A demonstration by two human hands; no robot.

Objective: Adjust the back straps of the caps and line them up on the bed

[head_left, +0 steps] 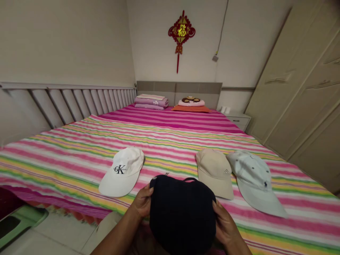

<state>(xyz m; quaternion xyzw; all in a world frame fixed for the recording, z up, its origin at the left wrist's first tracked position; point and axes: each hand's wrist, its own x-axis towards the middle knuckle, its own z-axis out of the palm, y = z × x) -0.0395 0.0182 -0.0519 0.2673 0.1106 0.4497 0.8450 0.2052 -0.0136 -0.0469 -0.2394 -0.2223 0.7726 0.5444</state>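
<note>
One wide bed (159, 140) takes up most of the view, its near part under a cloth striped in pink, white, yellow and green, its far part in magenta and pink bands. Next in size is the pale wardrobe (305, 92) on the right, then the slatted rail (90, 86) along the left wall and the grey headboard (159, 86) at the far end. A white nightstand (240, 120) stands between bed and wardrobe, and part of a green stool (32, 216) shows at the lower left. Against the headboard sit a folded purple pile (151, 103) and a pink one (191, 103) on orange cloth; a red hanging (182, 32) decorates the wall above.

Smaller again, a dark cap (183, 216) is held over the near edge of the bed, close to the person, a thin strap loop showing at its far edge. Beyond it lie three more: a white cap (127, 170) to the left, a beige cap (214, 170) to the right, and a pale grey cap (252, 180) just beside that.

The left hand (143, 202) is partly closed, pinching the dark cap's left edge, thumb on top; the right hand (225, 221) grips the opposite edge likewise, most of its fingers hidden. Smallest are a box (215, 57) on a wall cord and the white cap's black letters (120, 169)
</note>
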